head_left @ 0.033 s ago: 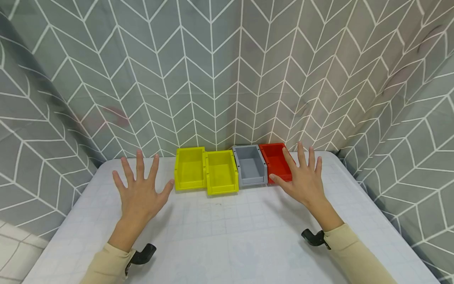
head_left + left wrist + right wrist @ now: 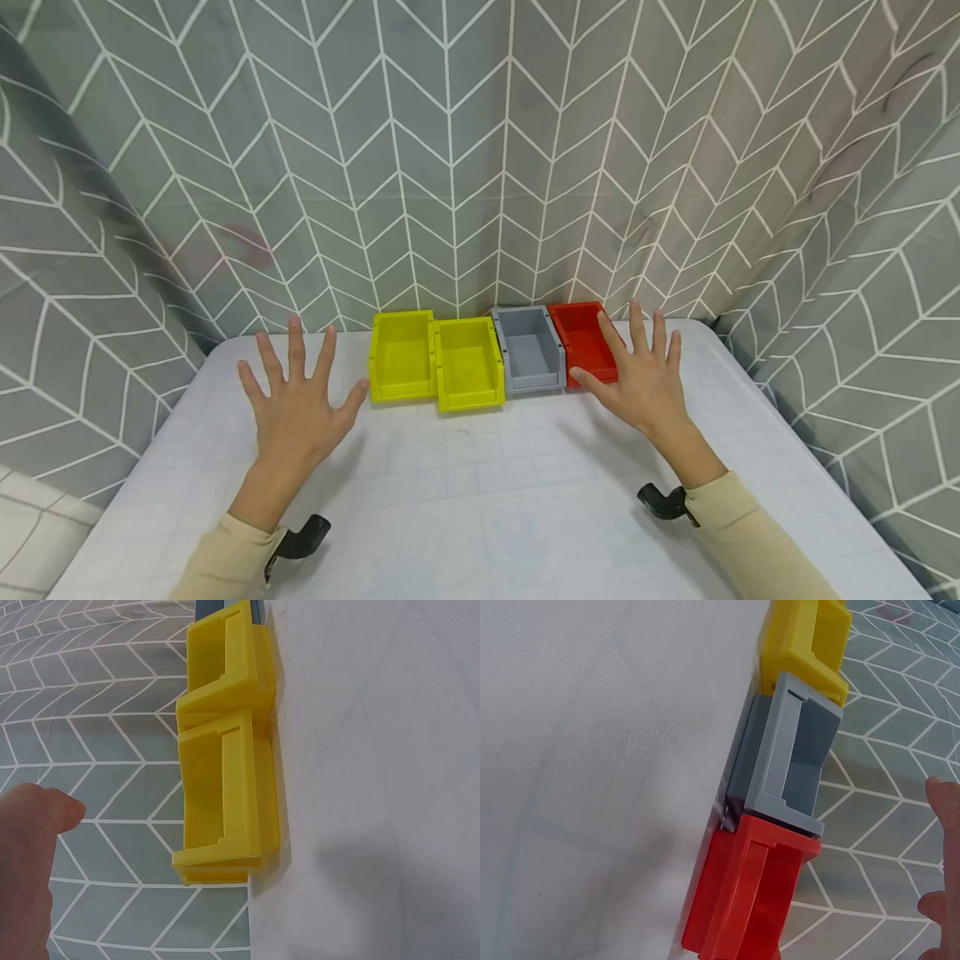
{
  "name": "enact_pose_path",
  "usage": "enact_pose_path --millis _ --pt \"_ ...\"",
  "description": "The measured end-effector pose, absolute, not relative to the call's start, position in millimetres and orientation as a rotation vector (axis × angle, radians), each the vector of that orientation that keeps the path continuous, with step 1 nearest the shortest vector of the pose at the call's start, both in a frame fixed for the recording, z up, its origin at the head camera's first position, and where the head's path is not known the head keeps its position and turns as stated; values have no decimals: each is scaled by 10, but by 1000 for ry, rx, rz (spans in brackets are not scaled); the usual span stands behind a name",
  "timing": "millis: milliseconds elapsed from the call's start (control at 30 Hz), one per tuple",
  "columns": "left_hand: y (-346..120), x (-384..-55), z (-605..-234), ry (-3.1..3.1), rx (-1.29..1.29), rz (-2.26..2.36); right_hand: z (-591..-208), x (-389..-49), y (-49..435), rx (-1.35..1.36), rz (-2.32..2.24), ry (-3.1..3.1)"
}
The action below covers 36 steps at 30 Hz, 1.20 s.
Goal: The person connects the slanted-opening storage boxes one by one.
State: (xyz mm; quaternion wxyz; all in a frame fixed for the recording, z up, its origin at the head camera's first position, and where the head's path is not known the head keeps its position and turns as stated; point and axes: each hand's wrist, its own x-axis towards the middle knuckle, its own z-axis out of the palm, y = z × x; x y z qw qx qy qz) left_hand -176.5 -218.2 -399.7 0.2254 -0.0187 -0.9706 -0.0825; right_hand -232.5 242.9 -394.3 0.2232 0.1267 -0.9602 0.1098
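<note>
My left hand (image 2: 296, 412) is held over the left part of the table with its fingers straight and spread, holding nothing. Just right of it stands a yellow bin (image 2: 402, 358), with a second yellow bin (image 2: 469, 367) beside that one, set slightly nearer. A grey bin (image 2: 530, 350) and a red bin (image 2: 581, 342) continue the row. My right hand (image 2: 641, 383), fingers also spread and holding nothing, overlaps the right side of the red bin in the head view. The left wrist view shows both yellow bins left of the table surface; the bins' insides look bare.
A white cloth covers the table (image 2: 465, 492). Behind and at both sides hangs a grey curtain (image 2: 480, 167) with white chevron lines, close to the back of the bins. A black wrist mount (image 2: 302, 537) sticks out from the left sleeve, another mount (image 2: 663, 502) from the right.
</note>
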Motion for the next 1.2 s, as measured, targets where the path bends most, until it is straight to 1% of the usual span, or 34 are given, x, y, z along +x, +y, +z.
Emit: enact_pose_path --millis 333,567,867,1200 --pt "-2162 -1746 -3983 -2667 -63 -236 -3911 -2296 2418 354 323 -2657" --pt "-2119 -1769 -3964 -2657 -68 -294 -3785 -2378 2292 403 328 -2639" --pt "-2054 -1895 -3947 -2672 -79 -421 -3623 -2545 1961 585 420 -2630" --pt "-2080 -2176 -3944 -2706 -89 -669 -3589 -2892 1474 852 556 -2601"
